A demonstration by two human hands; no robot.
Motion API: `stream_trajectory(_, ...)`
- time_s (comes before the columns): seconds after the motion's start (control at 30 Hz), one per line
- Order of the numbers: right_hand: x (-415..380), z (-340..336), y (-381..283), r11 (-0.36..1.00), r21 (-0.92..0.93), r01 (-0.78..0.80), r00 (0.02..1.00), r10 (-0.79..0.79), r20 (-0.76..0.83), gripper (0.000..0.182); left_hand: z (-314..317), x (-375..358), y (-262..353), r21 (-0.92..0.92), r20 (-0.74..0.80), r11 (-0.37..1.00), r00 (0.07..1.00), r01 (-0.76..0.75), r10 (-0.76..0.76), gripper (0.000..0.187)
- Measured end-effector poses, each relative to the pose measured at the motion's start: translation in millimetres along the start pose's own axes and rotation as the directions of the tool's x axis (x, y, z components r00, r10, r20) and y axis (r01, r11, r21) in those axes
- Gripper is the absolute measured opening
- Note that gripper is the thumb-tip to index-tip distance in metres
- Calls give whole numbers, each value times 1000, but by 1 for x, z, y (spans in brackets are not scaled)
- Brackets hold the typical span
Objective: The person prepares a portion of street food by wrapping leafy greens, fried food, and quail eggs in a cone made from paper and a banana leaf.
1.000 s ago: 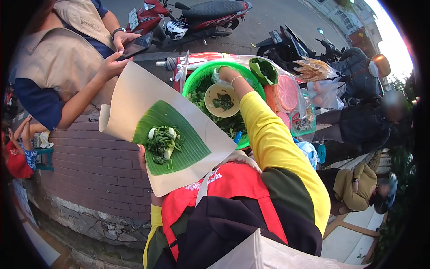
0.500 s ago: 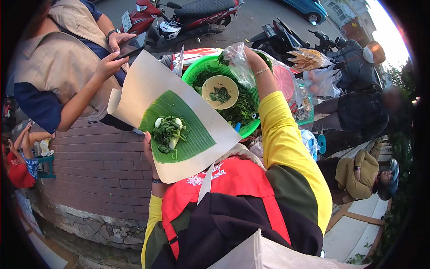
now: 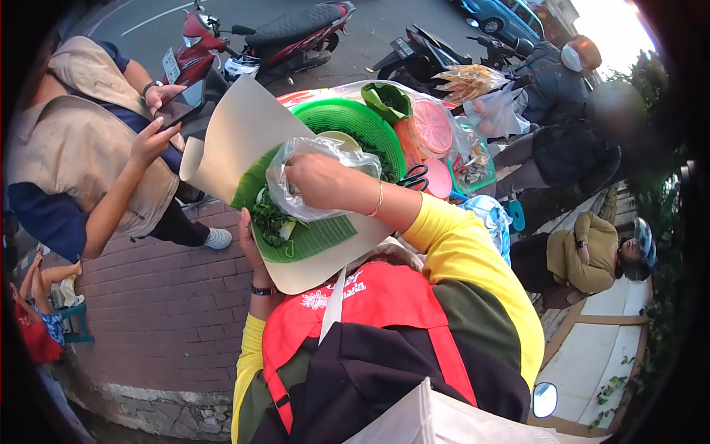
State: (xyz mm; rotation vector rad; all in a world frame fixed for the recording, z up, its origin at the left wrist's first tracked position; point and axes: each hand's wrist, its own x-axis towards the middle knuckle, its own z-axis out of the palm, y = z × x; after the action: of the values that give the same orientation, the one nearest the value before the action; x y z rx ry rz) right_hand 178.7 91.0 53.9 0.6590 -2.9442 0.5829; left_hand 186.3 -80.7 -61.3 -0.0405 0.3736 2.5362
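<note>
My left hand (image 3: 250,240) grips the left edge of a sheet of brown paper (image 3: 240,133), its fingers mostly underneath. On the paper lies a banana leaf (image 3: 325,238) with a heap of cooked greens (image 3: 272,222) and a whitish piece. My right hand (image 3: 322,181) is closed on a clear plastic bag (image 3: 277,181), right over the greens; the bag and hand hide the fingertips and part of the heap. Behind it stands a green basket (image 3: 318,115) of leafy greens, with a cream bowl (image 3: 340,138) partly hidden inside.
Scissors (image 3: 416,177), pink-lidded tubs (image 3: 430,127) and a rolled banana leaf (image 3: 386,102) sit right of the basket. A person with a phone (image 3: 183,105) stands at left. Motorcycles (image 3: 296,33) are parked beyond; another person (image 3: 588,255) stands at right with folded arms.
My right hand has moved with the plastic bag from the basket's far edge left and nearer, over the greens on the leaf. My left hand stays on the paper. The view has shifted slightly.
</note>
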Motion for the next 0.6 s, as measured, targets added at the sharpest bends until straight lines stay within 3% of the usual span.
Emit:
stream_trajectory(0.07,-2,-28,24,994,47,-102,993,99,64,22,-4,-2,1,26,52,1000,999,-11,10,52)
stream_trajectory(0.1,-5,-62,36,971,-35,-238,963,240,119,20,-1,-2,3,-4,85,1000,996,-12,12,53)
stream_trajectory(0.13,-17,-77,70,976,14,-218,956,217,-200,18,0,-2,4,-37,113,999,993,-14,18,54)
stream_trajectory(0.17,-16,-105,103,906,49,-420,891,422,-167,17,-2,-1,4,-86,144,996,990,0,13,57)
stream_trajectory(0.2,-18,-112,167,913,-17,-409,884,391,-256,22,0,-1,3,-87,143,996,990,4,9,57)
stream_trajectory(0.27,-17,-115,242,783,-299,-545,838,507,-201,28,4,-6,6,-116,169,993,985,-16,36,58)
stream_trajectory(0.33,-13,-88,305,655,-561,-506,750,656,88,31,-1,-5,8,-105,144,994,988,-39,54,57)
stream_trajectory(0.37,-22,-70,324,687,-464,-560,746,661,79,31,-1,-3,8,-70,118,995,990,-73,81,57)
stream_trajectory(0.4,-24,-65,315,667,-478,-571,698,701,145,30,-1,-4,8,-33,89,994,990,-106,108,57)
stream_trajectory(0.5,-36,-22,348,682,-469,-561,734,672,100,27,-15,-3,11,-13,54,994,993,-108,109,56)
stream_trajectory(0.6,-41,-3,367,650,-489,-582,706,702,93,29,-16,-2,11,30,8,993,993,-118,118,56)
